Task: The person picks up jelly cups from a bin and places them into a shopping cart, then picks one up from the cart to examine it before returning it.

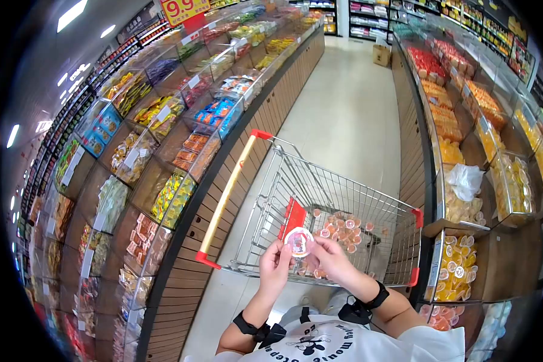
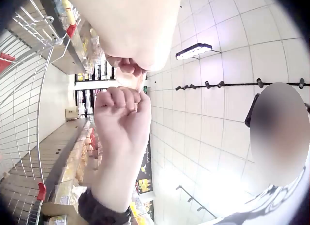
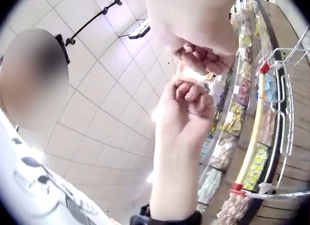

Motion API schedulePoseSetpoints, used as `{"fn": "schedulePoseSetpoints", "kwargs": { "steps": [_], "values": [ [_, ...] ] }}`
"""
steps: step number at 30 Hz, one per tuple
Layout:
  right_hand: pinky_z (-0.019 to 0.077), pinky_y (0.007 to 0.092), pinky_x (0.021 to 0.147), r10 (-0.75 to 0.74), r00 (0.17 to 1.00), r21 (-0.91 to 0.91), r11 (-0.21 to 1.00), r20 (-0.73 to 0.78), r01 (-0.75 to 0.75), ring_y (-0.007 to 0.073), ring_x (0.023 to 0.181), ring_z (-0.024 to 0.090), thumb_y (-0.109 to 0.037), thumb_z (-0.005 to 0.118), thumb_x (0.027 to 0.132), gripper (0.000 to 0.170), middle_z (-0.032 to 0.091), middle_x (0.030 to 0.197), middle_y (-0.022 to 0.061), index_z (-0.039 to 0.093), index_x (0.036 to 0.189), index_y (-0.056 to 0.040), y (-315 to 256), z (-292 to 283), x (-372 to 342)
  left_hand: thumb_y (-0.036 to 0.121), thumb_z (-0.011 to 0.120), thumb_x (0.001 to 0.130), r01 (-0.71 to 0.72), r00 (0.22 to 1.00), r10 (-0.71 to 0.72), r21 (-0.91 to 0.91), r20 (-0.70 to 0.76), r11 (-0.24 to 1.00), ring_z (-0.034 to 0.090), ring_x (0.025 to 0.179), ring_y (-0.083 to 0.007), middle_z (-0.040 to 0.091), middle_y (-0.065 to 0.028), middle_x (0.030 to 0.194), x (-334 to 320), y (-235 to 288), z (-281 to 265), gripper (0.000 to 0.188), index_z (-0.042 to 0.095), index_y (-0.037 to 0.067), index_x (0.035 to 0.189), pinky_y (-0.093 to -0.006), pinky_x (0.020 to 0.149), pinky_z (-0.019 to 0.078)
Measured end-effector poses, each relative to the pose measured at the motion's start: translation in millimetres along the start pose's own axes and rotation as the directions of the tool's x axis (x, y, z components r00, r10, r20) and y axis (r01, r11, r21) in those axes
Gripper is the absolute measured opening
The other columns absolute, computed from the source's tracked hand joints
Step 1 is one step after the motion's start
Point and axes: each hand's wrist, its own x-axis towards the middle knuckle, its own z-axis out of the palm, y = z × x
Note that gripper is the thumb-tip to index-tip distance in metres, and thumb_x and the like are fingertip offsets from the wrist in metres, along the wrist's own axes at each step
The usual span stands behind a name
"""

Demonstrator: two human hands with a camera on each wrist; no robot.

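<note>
A small round jelly cup point(image 1: 299, 242) with a printed, pale lid is held up over the shopping cart, its lid facing the head camera. My left hand point(image 1: 275, 264) pinches its left edge between thumb and fingers. From the other side my right hand point(image 1: 332, 259) grips the right edge, fingers curled. Both wrist views show the two hands meeting at the cup point(image 3: 186, 72), which they partly hide. Below, in the cart point(image 1: 368, 196), lie several similar orange-pink jelly cups point(image 1: 344, 232), loosely spread over the wire bottom.
The cart's yellow handle point(image 1: 226, 196) with red ends is at the left. Sloping bins of wrapped sweets point(image 1: 175, 193) line the left side; bins of jelly cups point(image 1: 455, 268) line the right, with a white plastic bag point(image 1: 464, 181) on one. A cardboard box point(image 1: 381, 54) stands down the aisle.
</note>
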Motion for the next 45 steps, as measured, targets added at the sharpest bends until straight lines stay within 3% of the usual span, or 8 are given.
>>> {"fn": "schedulePoseSetpoints", "kwargs": {
  "steps": [5,9,16,25,29,32,35,45],
  "values": [
    [0.021,0.018,0.038,0.077,0.997,0.182,0.98,0.024,-0.08,0.0036,0.041,0.027,-0.015,0.04,0.077,0.017,0.033,0.047,-0.0038,0.048,0.07,-0.0015,-16.0,28.2,-17.0,0.013,0.043,0.077,0.006,0.998,-0.006,0.001,0.065,1.0,0.037,0.046,-0.001,0.04,0.0042,0.051,-17.6,37.8,-21.0,0.019,0.041,0.004,0.06,-0.0137,0.041,0.0301],
    [0.0183,0.0176,0.037,0.016,0.998,-0.024,1.0,0.054,-0.015,0.002,0.04,0.025,-0.015,0.041,0.077,0.018,0.031,0.047,-0.0054,0.047,0.066,-0.0024,-22.2,44.2,-39.3,0.013,0.045,0.076,-0.13,0.961,0.086,0.156,0.262,0.979,0.029,0.046,0.0001,0.034,0.0064,0.05,-24.1,54.0,-31.4,0.023,0.038,0.004,0.056,-0.0154,0.039,0.0232],
    [0.0223,0.0168,0.039,-0.164,0.985,-0.02,0.986,-0.049,0.163,0.0019,0.043,0.028,-0.018,0.036,0.08,0.024,0.034,0.05,-0.0048,0.042,0.061,-0.0042,-14.5,66.2,-63.6,0.012,0.043,0.077,-0.114,0.959,0.107,0.01,0.264,0.993,0.026,0.046,0.0002,0.032,0.0061,0.049,-52.0,67.7,-28.8,0.026,0.035,0.004,0.054,-0.0165,0.039,0.0213],
    [0.0227,0.0163,0.04,-0.368,0.93,-0.202,0.912,-0.022,0.356,0.001,0.046,0.028,-0.016,0.037,0.079,0.023,0.033,0.052,-0.0051,0.04,0.06,-0.0041,-10.6,76.8,-84.7,0.009,0.042,0.077,-0.402,0.866,0.388,-0.022,0.316,0.915,0.026,0.046,-0.0002,0.034,0.0044,0.049,-63.9,64.1,-32.9,0.026,0.032,0.004,0.053,-0.0173,0.038,0.0212],
    [0.0216,0.0164,0.04,-0.376,0.926,-0.268,0.897,-0.045,0.351,0.0011,0.045,0.026,-0.016,0.038,0.079,0.022,0.031,0.052,-0.0056,0.041,0.061,-0.0047,-13.7,80.6,-91.1,0.012,0.041,0.078,-0.346,0.881,0.336,-0.029,0.332,0.938,0.026,0.047,-0.0006,0.032,0.0051,0.051,-66.0,63.5,-31.3,0.026,0.032,0.005,0.054,-0.0169,0.04,0.0212],
    [0.0203,0.0167,0.039,-0.106,0.983,0.1,0.987,-0.153,0.122,0.0014,0.043,0.023,-0.017,0.038,0.079,0.021,0.029,0.051,-0.006,0.041,0.062,-0.0057,-9.5,76.1,-86.8,0.014,0.039,0.079,-0.186,0.922,0.177,-0.006,0.345,0.982,0.026,0.048,-0.0007,0.031,0.0057,0.053,-65.8,64.5,-27.3,0.026,0.032,0.007,0.055,-0.016,0.041,0.021],
    [0.0192,0.0167,0.038,-0.079,0.979,0.174,0.978,-0.19,0.113,0.0017,0.042,0.022,-0.018,0.038,0.079,0.021,0.028,0.05,-0.0065,0.041,0.062,-0.0062,-6.8,73.8,-86.2,0.011,0.039,0.079,-0.13,0.928,0.124,-0.007,0.351,0.992,0.024,0.048,0.0,0.029,0.0062,0.053,-61.9,61.6,-24.0,0.024,0.033,0.006,0.056,-0.0161,0.041,0.0211],
    [0.0214,0.0168,0.039,-0.306,0.927,-0.159,0.948,-0.217,0.276,0.001,0.045,0.026,-0.015,0.039,0.079,0.024,0.031,0.052,-0.0058,0.038,0.058,-0.0044,-11.4,67.9,-96.6,0.011,0.038,0.079,-0.179,0.893,0.212,-0.119,0.396,0.977,0.027,0.051,-0.0016,0.032,0.0036,0.056,-56.3,45.4,-13.2,0.024,0.032,0.004,0.056,-0.0167,0.043,0.0234]
  ]
}}
